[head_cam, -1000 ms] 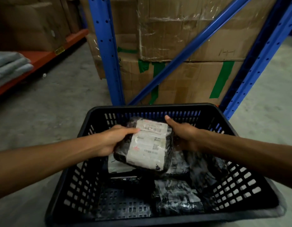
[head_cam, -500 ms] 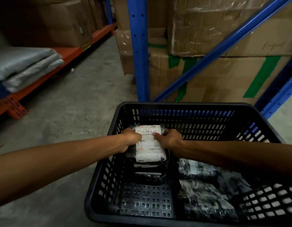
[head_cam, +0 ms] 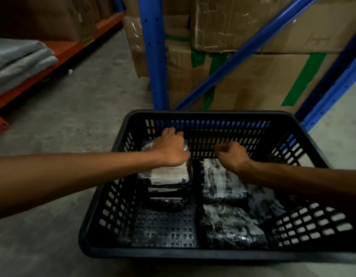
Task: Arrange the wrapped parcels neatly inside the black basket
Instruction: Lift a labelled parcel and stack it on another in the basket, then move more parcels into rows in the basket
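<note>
Our left hand (head_cam: pixel 171 148) lies palm-down on the black-wrapped parcel with a white shipping label (head_cam: pixel 167 173), fingers curled over its far edge in a loose grip, pressing rather than lifting. That parcel tops a small stack in the far-left corner of the black slotted plastic basket (head_cam: pixel 213 254). Half a second ago both our hands pinched it in the air above that corner; it now sits down on the stack (the view has also swung a little rightward). Our right hand (head_cam: pixel 232 156) has let go and hangs as a loose, empty fist just over a second black film-wrapped parcel (head_cam: pixel 221 184), to the right of the stack. A third wrapped parcel (head_cam: pixel 233 226) lies nearer us.
</note>
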### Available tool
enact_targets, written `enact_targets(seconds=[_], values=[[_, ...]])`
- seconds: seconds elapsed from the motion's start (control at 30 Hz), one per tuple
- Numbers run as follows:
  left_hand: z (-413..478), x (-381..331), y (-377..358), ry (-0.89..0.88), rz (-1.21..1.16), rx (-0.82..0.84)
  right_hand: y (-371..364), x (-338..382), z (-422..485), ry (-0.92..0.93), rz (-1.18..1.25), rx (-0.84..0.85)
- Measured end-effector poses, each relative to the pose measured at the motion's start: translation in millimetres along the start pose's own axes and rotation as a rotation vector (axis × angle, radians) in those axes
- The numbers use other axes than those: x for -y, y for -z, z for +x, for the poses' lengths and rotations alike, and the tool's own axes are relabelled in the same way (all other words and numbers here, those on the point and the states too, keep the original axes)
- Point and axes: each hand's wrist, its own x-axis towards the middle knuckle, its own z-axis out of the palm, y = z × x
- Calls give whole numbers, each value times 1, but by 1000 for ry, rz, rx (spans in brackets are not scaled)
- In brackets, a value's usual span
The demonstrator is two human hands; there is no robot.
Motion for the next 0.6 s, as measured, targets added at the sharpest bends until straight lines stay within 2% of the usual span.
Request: enact_targets(seconds=[0.07, 0.13, 0.2, 0.27, 0.37, 0.5, 0.6], values=[[-1, -24, -18, -219, 20, 28, 22, -22, -10, 76, -250, 71], [-1, -47, -44, -338, 73, 150, 36, -43, -21, 151, -510, 233], [2, -65, -72, -361, 225, 265, 34, -68, -28, 242, -768, 407], [5, -76, -98, -335, 399, 370, 21, -91, -31, 311, -942, 503], [10, -79, -126, -260, 525, 441, -5, -108, -30, 351, -1131, 488], [16, -83, -142, -172, 461, 399, -29, -110, -24, 357, -1232, 398], [19, -83, -147, -189, 429, 369, -40, -116, -19, 376, -1260, 309]])
